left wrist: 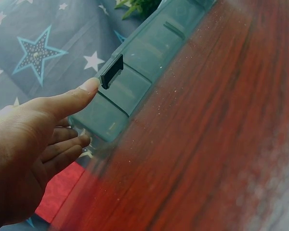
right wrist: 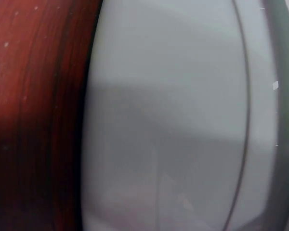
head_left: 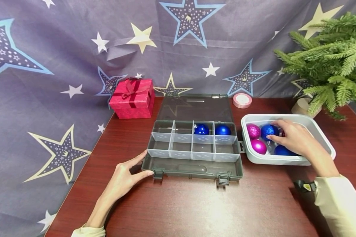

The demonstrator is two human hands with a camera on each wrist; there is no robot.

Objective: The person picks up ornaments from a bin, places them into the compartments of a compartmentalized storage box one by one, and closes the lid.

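Note:
In the head view, my right hand (head_left: 295, 136) reaches into a pale grey tub (head_left: 320, 135) and pinches a glittery blue Christmas ball (head_left: 268, 131) between thumb and fingers. Around it lie a glittery pink ball (head_left: 253, 131), a shiny pink ball (head_left: 258, 146) and another blue ball (head_left: 283, 150), partly covered by the hand. My left hand (head_left: 123, 177) touches the front left corner of a dark clear divided box (head_left: 192, 168), its thumb straight along the front beside a latch (left wrist: 111, 72). A shiny blue ball (head_left: 201, 129) and a matte blue ball (head_left: 223, 130) sit in back-row compartments.
The box's lid (head_left: 195, 108) lies open toward the back. A red gift box (head_left: 132, 98) stands behind on the left, a pink ribbon roll (head_left: 242, 100) behind on the right. Green fir branches (head_left: 335, 65) hang near the tub. Only the tub's wall (right wrist: 168, 120) fills the right wrist view.

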